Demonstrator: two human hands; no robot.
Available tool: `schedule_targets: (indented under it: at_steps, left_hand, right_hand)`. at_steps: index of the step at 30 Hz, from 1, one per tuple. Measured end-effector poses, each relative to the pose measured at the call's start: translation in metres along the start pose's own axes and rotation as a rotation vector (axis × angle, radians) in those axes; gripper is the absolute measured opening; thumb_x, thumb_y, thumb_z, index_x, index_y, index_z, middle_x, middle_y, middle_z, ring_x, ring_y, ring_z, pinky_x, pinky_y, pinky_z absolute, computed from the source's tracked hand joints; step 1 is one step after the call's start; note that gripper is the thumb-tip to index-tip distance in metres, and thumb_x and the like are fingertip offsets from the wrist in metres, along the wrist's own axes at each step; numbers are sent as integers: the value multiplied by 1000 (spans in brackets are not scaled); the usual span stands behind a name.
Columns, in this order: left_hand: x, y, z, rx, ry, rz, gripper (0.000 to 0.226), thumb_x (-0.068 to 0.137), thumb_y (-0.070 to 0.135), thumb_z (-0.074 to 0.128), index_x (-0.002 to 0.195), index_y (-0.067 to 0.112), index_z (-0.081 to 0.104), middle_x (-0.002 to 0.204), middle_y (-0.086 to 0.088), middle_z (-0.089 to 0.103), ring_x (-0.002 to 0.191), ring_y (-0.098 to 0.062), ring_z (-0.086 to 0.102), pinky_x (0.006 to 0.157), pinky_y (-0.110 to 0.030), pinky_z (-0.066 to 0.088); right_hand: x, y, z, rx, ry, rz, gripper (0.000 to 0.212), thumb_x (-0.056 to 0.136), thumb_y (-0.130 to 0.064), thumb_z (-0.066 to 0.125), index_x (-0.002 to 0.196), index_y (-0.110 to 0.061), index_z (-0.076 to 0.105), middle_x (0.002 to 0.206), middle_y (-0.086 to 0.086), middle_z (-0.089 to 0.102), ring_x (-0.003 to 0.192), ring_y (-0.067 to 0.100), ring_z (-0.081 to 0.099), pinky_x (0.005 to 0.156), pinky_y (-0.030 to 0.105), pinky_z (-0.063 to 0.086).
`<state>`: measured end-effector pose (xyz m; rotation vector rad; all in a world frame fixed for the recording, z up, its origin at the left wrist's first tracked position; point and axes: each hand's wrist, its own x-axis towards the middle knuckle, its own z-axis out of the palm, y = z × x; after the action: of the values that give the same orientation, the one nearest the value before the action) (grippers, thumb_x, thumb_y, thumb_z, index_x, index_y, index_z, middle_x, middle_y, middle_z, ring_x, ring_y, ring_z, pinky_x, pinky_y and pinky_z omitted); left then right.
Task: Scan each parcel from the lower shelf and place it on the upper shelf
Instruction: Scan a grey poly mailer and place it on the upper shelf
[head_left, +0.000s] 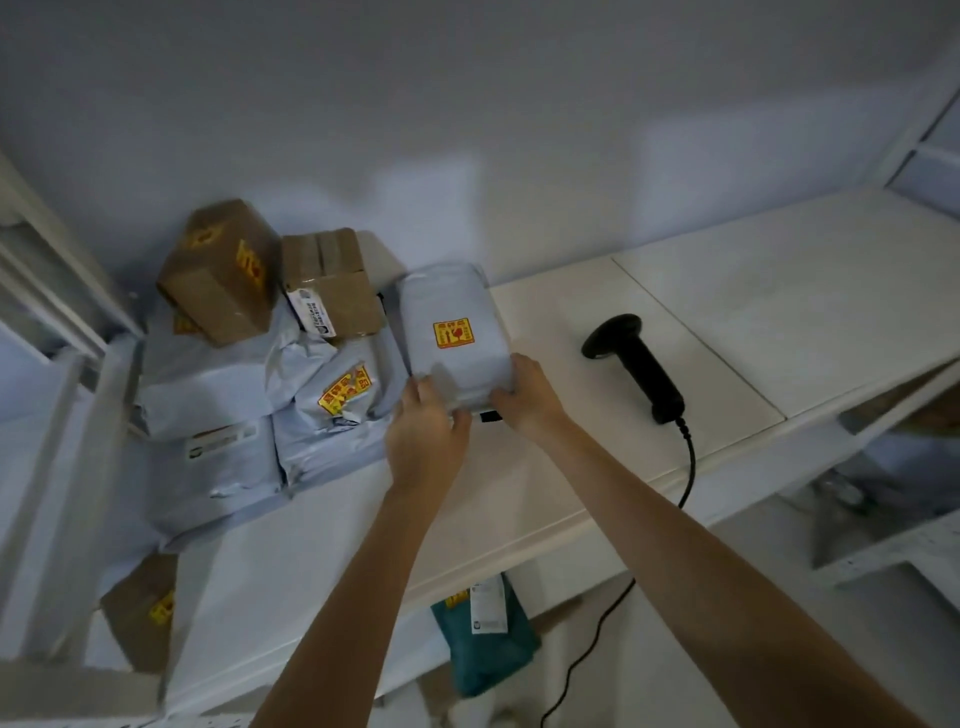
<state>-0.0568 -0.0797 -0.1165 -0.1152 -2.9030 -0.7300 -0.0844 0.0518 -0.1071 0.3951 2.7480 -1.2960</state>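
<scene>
On the white upper shelf (597, 312), a grey parcel (449, 332) lies gripped at its near end: left hand (423, 434) and right hand (530, 395) each curl round a corner.

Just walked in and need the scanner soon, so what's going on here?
A person is setting a pale grey parcel with a yellow sticker on the upper shelf, both hands on its near end: left hand, right hand. It sits beside a pile of grey mailers topped by two cardboard boxes. The black scanner lies untouched on the shelf to the right. A teal parcel shows on the level below.
</scene>
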Motion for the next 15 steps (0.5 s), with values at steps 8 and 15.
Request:
schedule_targets:
  at_steps: [8, 15]
  left_hand:
    - [15, 2, 4, 10, -57, -32, 50, 88, 25, 55, 129, -1, 44, 135, -19, 45, 106, -37, 58, 79, -39, 46]
    - [10, 18, -6, -7, -76, -73, 45, 83, 30, 58, 123, 9, 56, 118, -14, 60, 104, -34, 59, 83, -38, 49]
  right_hand:
    - [14, 1, 0, 223, -60, 38, 24, 80, -2, 51, 102, -1, 61, 95, 11, 62, 87, 26, 60, 70, 32, 49]
    - [11, 13, -11, 479, 32, 137, 25, 85, -24, 57, 97, -6, 44, 80, -3, 47, 79, 18, 52, 57, 27, 42]
